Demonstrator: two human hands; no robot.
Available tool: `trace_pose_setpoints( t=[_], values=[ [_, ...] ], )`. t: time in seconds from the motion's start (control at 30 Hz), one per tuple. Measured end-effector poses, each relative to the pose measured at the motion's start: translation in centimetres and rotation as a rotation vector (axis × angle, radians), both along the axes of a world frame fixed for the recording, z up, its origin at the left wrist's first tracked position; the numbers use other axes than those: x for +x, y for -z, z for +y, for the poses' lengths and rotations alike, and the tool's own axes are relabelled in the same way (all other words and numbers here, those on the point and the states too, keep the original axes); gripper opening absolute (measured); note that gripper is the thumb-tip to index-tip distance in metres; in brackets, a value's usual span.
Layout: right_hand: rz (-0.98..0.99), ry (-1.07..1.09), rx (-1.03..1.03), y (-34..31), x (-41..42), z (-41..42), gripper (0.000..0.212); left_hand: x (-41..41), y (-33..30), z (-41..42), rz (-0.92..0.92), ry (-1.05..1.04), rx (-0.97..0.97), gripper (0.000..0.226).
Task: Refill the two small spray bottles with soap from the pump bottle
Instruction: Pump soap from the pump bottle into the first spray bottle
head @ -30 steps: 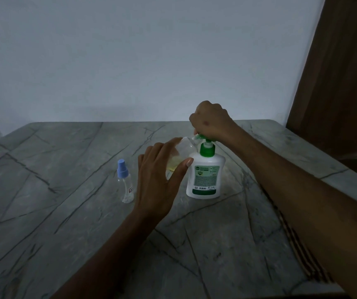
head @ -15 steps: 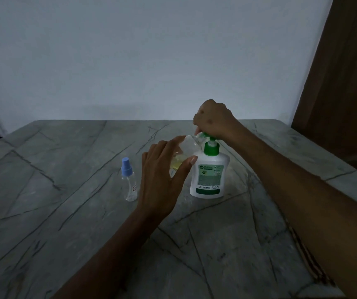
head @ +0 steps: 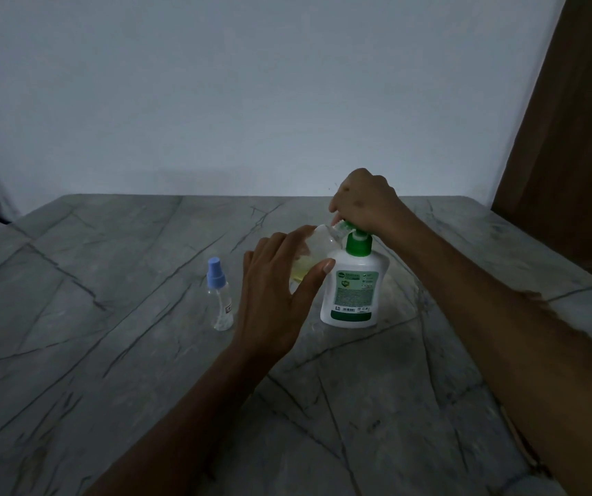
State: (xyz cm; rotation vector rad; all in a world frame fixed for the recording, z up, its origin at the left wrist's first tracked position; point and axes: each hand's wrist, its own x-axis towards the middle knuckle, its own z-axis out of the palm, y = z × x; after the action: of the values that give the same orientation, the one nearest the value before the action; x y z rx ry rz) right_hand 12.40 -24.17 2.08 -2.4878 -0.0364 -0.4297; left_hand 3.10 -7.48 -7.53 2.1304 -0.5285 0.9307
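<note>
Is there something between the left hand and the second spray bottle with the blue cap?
Nothing visible stands between them: only bare table separates the left hand from the capped spray bottle. But that hand is occupied, holding the open bottle at the pump bottle's spout.

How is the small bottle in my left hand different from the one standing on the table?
The held bottle is tilted, uncapped, its mouth at the pump bottle's spout, with yellowish liquid inside. The standing bottle is upright, wears a blue spray cap and looks empty. The left hand grips the first; nothing touches the second. Both are small and clear.
</note>
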Motion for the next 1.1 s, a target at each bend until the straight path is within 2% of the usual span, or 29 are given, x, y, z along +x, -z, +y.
trace_pose_setpoints(
  t=[0.2,0.43,0.6,0.87,1.1],
  values=[
    [-0.039,-0.016,-0.087,-0.8,-0.1,0.1,0.024,0.0,-0.1,0.0,-0.016,-0.01,-0.002,0.043],
    [0.008,-0.008,-0.034,0.3,0.6,-0.3,0.021,0.3,0.3,-0.1,-0.016,-0.002,0.001,0.04],
    [-0.031,-0.013,-0.108,-0.5,-0.1,-0.1,0.021,0.2,0.2,-0.1,-0.031,-0.005,0.004,0.042],
    [0.0,-0.018,-0.054,0.0,0.2,0.0,0.02,0.2,0.3,0.0,-0.023,0.015,-0.005,0.04],
    [-0.048,-0.012,-0.092,-0.9,-0.2,0.3,0.022,0.0,0.0,-0.1,-0.052,0.002,-0.022,0.041]
  ],
)
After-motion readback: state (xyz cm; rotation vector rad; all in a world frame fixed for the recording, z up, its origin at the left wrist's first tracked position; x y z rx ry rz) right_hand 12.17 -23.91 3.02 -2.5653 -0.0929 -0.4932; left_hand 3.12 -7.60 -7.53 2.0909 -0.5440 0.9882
